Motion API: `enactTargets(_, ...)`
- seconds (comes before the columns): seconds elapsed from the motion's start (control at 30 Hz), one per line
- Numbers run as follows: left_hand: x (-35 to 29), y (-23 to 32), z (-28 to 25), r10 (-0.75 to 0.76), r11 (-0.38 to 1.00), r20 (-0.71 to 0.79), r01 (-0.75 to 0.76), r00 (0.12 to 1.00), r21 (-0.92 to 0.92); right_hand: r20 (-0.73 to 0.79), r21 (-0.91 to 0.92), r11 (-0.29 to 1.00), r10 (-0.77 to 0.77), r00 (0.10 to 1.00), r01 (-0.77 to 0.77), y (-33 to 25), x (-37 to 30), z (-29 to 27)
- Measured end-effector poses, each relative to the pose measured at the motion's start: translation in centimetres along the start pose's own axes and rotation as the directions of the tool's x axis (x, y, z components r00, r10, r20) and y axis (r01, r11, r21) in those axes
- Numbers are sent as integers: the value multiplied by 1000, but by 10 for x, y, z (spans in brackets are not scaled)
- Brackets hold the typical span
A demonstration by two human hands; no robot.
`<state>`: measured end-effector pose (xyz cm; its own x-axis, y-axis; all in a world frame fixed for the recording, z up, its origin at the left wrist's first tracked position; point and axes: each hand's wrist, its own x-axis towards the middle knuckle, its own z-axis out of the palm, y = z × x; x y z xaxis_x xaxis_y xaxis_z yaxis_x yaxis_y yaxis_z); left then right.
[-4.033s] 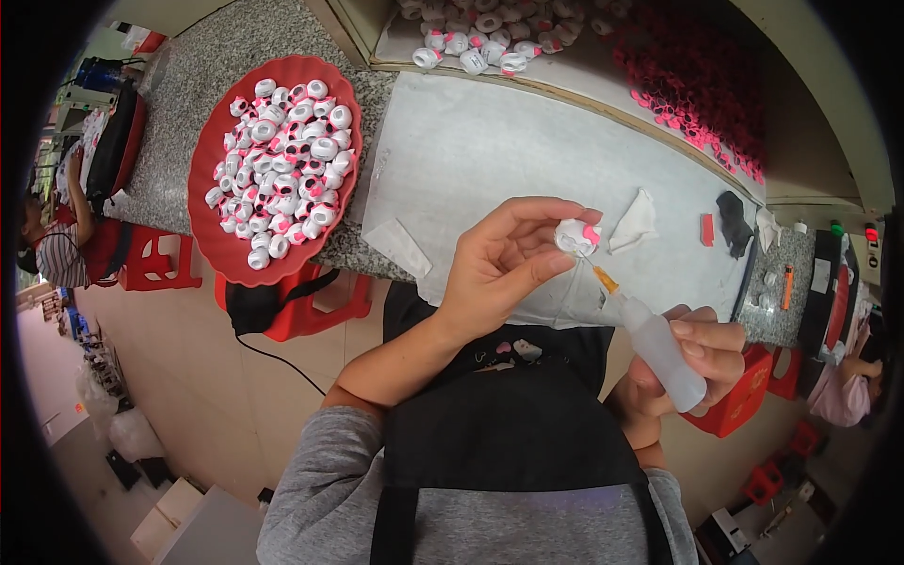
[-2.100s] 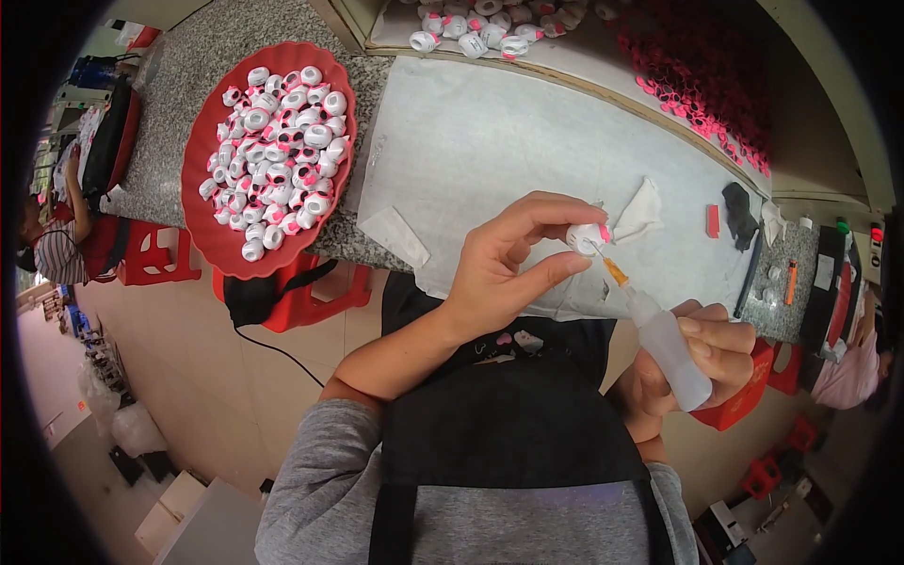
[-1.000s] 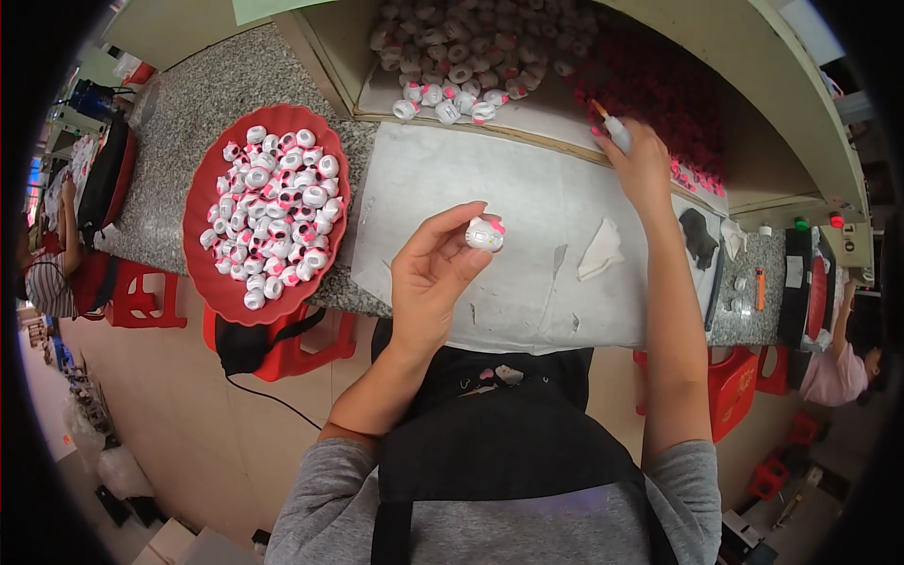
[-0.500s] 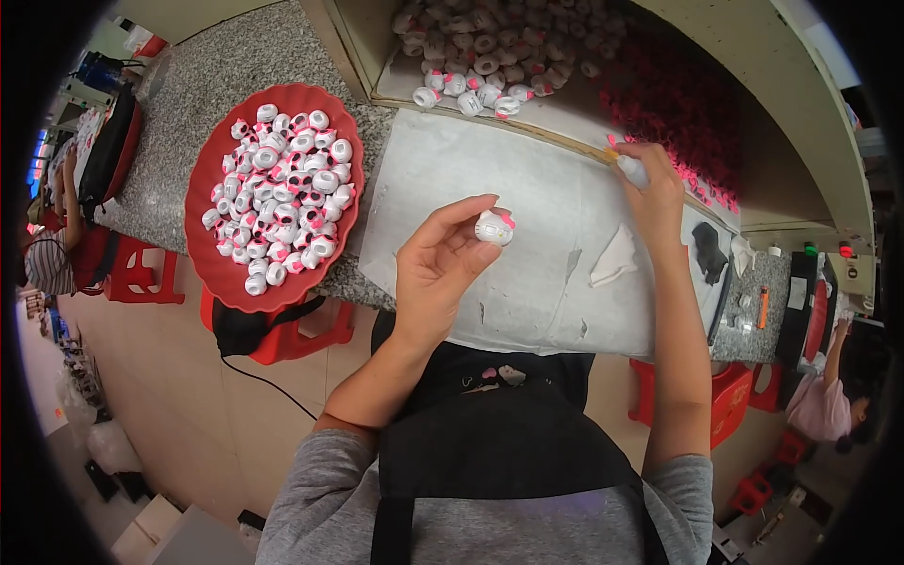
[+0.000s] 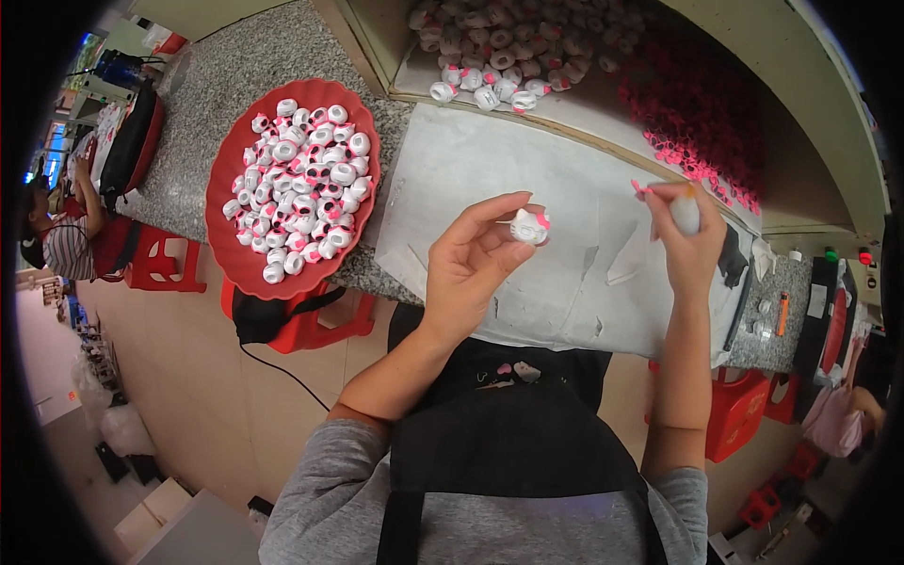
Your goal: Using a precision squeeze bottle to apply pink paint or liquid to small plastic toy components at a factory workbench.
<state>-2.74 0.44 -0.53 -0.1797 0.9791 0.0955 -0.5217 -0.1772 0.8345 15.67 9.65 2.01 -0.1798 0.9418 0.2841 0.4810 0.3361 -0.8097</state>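
My left hand [image 5: 471, 264] pinches a small white cat-head figure [image 5: 529, 226] with a pink bow between thumb and fingertips, above the paper-covered table. To the right, my right hand [image 5: 692, 235] is closed around a small white bottle [image 5: 686, 215] with a yellowish tip. A tiny pink piece [image 5: 638, 187] shows at the thumb and fingertip of that same hand. The white paper sheet [image 5: 490, 155] lies beneath both hands. On the left stands a red scalloped tray [image 5: 218, 202] heaped with white, pink and black figure heads [image 5: 301, 179].
A shelf box at the back holds many white heads [image 5: 499, 47] and a pile of small pink pieces [image 5: 692, 155]. On the right lie a dark cloth [image 5: 732, 262] and an orange pen-like tool [image 5: 782, 314]. Red stools [image 5: 734, 414] stand below; other people sit at both sides.
My right hand has drawn back from the pink pile toward me, with a pink piece now at its fingertips. The bottle has tipped upright in its grip. The left hand still holds the cat head.
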Motion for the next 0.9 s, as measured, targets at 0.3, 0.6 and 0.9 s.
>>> enactTargets(0.3,-6,-5,10,83,948,181,-134,980,290,325,762,499,256,910,-413,-47,-60,21)
enactTargets(0.6,-10,-7,15,154,886,248,-245,956,393,294,833,376,323,900,-407,-46,-68,30)
enactTargets(0.9,-11,-3,18,59,984,219,-93,974,150,116,838,486,283,952,-247,-44,-72,36)
